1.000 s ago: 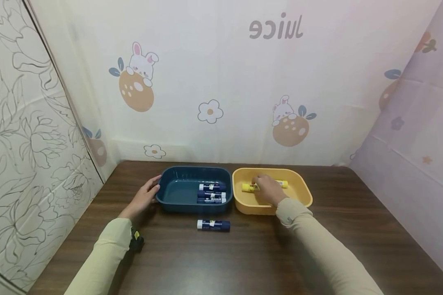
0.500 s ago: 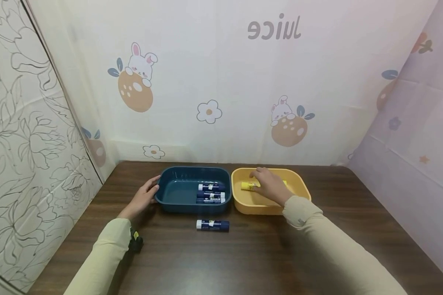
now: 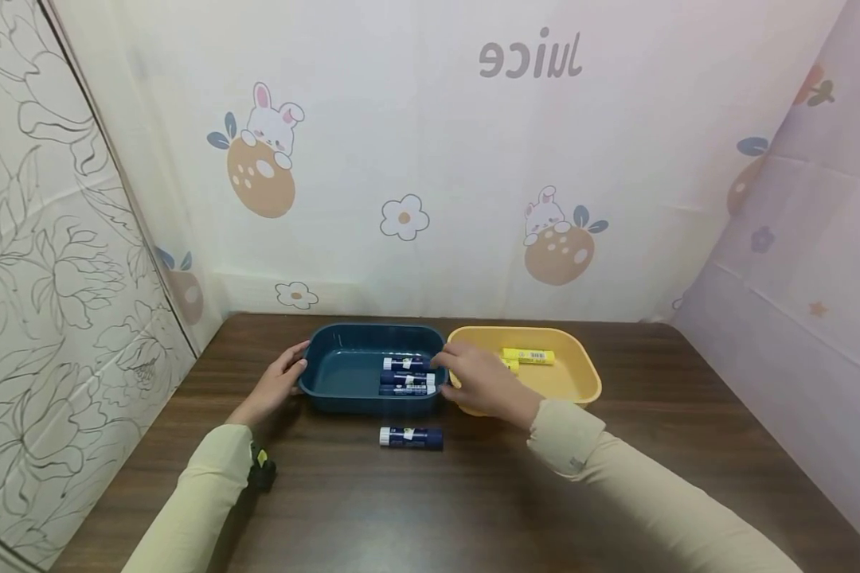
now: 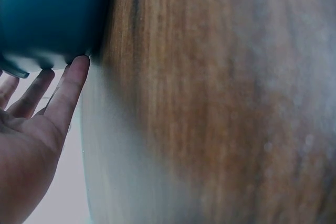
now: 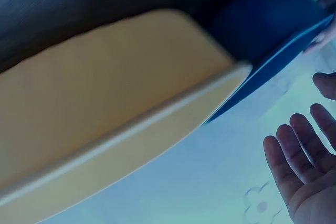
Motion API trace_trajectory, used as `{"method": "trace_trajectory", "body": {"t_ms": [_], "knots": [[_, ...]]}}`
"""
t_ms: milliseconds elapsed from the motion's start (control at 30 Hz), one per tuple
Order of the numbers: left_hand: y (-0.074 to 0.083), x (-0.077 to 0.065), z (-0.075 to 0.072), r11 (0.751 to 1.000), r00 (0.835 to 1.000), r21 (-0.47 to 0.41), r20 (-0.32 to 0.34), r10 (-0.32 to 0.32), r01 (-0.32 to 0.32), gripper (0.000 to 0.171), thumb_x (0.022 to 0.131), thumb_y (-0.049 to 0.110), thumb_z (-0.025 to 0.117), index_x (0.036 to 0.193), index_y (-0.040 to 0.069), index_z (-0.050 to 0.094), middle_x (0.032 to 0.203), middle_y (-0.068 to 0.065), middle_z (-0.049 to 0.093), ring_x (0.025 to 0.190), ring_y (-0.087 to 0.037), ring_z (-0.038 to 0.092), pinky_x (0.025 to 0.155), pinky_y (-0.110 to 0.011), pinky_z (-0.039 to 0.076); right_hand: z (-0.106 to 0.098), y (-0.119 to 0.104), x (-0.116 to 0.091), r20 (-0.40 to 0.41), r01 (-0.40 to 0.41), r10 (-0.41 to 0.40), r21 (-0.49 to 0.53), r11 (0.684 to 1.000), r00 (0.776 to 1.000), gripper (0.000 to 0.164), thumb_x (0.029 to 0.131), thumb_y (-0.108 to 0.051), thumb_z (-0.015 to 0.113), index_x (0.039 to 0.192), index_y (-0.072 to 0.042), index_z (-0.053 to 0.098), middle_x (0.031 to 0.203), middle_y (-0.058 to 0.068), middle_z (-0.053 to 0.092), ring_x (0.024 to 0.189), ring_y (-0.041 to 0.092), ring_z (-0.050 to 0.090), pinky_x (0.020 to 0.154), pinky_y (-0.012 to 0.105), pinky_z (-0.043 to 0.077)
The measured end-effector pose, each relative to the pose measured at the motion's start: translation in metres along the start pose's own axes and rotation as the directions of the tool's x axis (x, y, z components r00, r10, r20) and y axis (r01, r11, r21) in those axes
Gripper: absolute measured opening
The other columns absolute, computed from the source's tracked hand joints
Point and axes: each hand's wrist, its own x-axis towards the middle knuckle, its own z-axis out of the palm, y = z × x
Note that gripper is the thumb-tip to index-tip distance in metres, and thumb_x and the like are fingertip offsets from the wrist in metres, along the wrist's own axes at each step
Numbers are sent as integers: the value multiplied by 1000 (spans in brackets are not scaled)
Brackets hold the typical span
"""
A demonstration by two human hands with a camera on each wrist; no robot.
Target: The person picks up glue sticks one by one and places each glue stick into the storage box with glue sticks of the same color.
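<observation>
My left hand [image 3: 268, 388] rests its fingertips against the left end of the dark blue tray [image 3: 373, 404]; in the left wrist view, the fingers of that hand [image 4: 37, 129] stretch straight to the tray wall. Several navy glue sticks [image 3: 407, 380] lie at the tray's right side. My right hand [image 3: 483, 382] holds nothing and hovers over where the two trays meet, fingertips beside those sticks. Its fingers look relaxed and spread in the right wrist view. Behind it, the yellow tray [image 3: 569, 383] contains yellow glue sticks [image 3: 528, 356], one partly hidden by the hand.
One more navy glue stick with a white end [image 3: 411, 438] lies on the brown wooden table [image 3: 416, 509] in front of the blue tray. A printed cloth [image 3: 416, 143] hangs along the table's back edge. A small black object [image 3: 261, 471] is at the left wrist.
My right hand has left the yellow glue sticks, risen and moved left to the blue tray's right end. The yellow sticks stay in their tray. My left hand keeps its place.
</observation>
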Motion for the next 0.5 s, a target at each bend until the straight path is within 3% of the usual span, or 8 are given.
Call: {"method": "trace_trajectory", "body": {"t_ms": [333,500], "knots": [[-2,0,0,1000,1000,4,-3,-2,2,46,97,26,32,140,14,20,138,-24,23,120,-40,31,83,-46,44,22,-40,-1,128,142,-144,24,990,981,29,79,-30,65,105,-17,61,97,-4,56,85,6,50,75,21,46],[-1,1,0,1000,1000,10,-11,-10,10,47,96,28,32,140,15,21,137,-23,25,119,-38,34,83,-45,44,33,-51,-3,171,146,-151,40,989,974,26,79,-26,65,104,-17,61,93,-5,56,81,5,49,71,17,46]]}}
